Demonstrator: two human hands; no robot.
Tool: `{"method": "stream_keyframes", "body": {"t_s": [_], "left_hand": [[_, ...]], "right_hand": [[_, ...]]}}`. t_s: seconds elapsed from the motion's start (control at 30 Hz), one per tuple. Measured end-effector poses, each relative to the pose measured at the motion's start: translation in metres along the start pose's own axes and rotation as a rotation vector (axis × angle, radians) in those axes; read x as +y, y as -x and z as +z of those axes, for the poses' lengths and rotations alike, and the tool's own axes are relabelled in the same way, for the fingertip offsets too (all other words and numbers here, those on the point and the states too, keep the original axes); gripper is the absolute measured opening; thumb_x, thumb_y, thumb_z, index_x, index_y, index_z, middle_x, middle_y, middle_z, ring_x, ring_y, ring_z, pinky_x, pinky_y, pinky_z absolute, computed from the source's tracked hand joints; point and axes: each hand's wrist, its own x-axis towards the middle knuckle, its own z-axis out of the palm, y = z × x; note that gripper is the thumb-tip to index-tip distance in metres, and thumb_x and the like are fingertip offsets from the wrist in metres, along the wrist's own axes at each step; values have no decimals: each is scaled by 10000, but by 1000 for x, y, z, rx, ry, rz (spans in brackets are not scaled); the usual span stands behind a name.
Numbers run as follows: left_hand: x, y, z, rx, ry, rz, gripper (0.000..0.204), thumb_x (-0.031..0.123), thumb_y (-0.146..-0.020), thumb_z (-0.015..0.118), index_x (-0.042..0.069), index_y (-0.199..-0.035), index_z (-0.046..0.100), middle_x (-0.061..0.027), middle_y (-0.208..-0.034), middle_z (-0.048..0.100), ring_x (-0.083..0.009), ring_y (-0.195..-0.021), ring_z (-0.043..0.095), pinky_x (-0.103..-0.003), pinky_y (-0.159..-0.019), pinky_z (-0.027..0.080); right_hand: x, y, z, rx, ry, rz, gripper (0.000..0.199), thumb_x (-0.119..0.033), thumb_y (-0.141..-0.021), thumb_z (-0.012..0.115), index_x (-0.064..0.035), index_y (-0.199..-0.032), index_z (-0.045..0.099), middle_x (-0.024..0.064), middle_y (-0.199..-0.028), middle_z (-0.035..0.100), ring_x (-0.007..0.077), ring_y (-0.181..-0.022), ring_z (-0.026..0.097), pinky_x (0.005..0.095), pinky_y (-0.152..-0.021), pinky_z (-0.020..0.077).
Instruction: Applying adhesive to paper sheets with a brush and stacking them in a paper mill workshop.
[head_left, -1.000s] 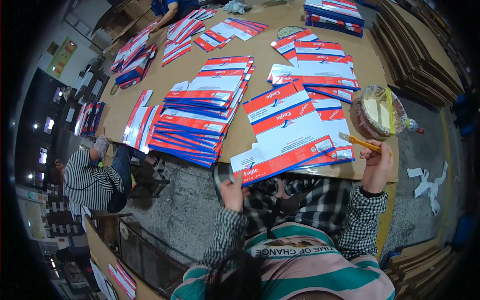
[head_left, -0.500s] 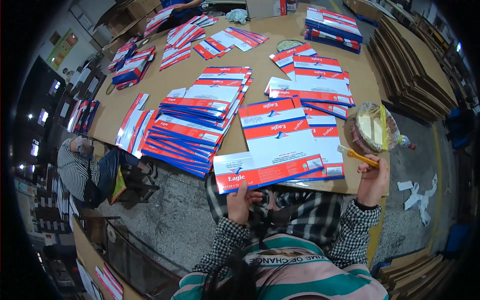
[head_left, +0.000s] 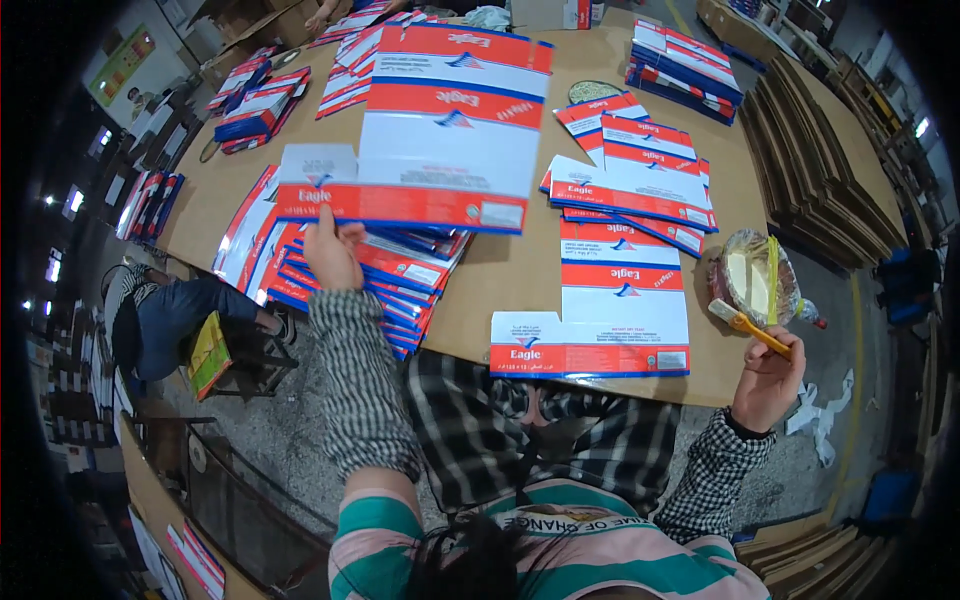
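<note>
My left hand (head_left: 332, 248) grips the lower left flap of a flat printed carton sheet (head_left: 450, 140), red, white and blue. The sheet is raised over a fanned stack of like sheets (head_left: 400, 268) and hides much of it. My right hand (head_left: 768, 382), closed round the orange handle of a flat brush (head_left: 748, 326), is near the table's right edge. Its pale bristles are beside the rim of a plastic-lined bowl (head_left: 728, 262) of creamy paste. In front of me one flat carton sheet (head_left: 622, 300) lies at the table's near edge.
Further carton sheets (head_left: 650, 165) lie overlapped at the right of the table (head_left: 520, 275). A tall carton pile (head_left: 685, 65) stands at the back right. Brown cardboard stacks (head_left: 820, 160) flank the table. Another person (head_left: 180, 310) sits at the left; a co-worker's hand shows at the far edge.
My left hand has carried a carton sheet from in front of me up and left over the stack, uncovering the sheet beneath. My right hand and brush have shifted slightly right and down.
</note>
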Motion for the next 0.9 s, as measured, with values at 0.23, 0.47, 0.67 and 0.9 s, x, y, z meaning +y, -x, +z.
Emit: {"method": "stream_keyframes", "body": {"t_s": [0.23,0.47,0.67,0.9], "left_hand": [[-31,-127,-3,186,-522,-184,325,286,-878,511,-38,-876,530,-108,-654,579,-153,-447,529,-261,-386,423],[-65,-139,-13,254,-601,-473,391,310,-875,508,-72,-954,537,-137,-684,613,-143,-469,531,-257,-384,409],[-57,-143,-29,254,-1392,-253,406,265,-782,582,-27,-1061,543,-215,-1083,560,-287,-843,604,-382,-714,498],[-72,-15,44,-400,-1853,218,579,484,-846,433,115,-1292,398,-122,-1420,223,-326,-1318,150,-555,-1040,117]], "right_hand": [[10,0,14,0,70,66,290,-259,-943,330,-32,-857,489,118,-860,566,131,-610,513,259,-573,413],[21,-11,31,-54,161,107,302,-260,-948,319,-28,-858,489,114,-867,562,131,-620,511,259,-596,412],[32,-13,45,-103,131,136,307,-264,-949,314,-32,-863,495,114,-881,564,129,-624,513,263,-606,409],[28,-7,36,-86,125,134,302,-267,-947,319,-37,-864,496,115,-884,564,130,-623,512,264,-594,406]]}}
